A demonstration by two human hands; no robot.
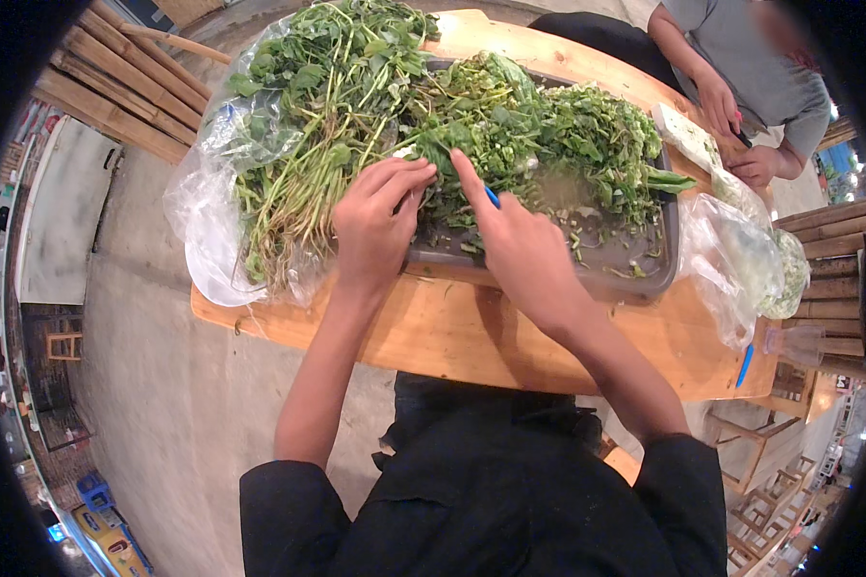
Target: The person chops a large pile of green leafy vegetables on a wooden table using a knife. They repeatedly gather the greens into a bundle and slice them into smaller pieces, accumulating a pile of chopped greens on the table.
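Note:
My left hand (379, 209) pinches some leafy greens (444, 141) at the near left part of a dark plastic tray (642, 286). My right hand (523, 245) grips a blue-handled tool (492, 197), likely a small knife, with the index finger stretched along it towards those greens. Its blade cannot be made out. Chopped greens (592, 130) are heaped in the tray, with loose bits on its bare floor. Left of the tray, long-stemmed leafy greens with roots (310, 173) lie on a clear plastic bag (216, 245), close to my left hand.
The wooden table (418, 317) has a curved near edge. At its right lie a plastic bag (722, 260), a blue-handled object (745, 366) and a clear cup (797, 342). Across the far right, another person's hands (754, 166) hold a small dark tool. Bamboo furniture (126, 79) stands left.

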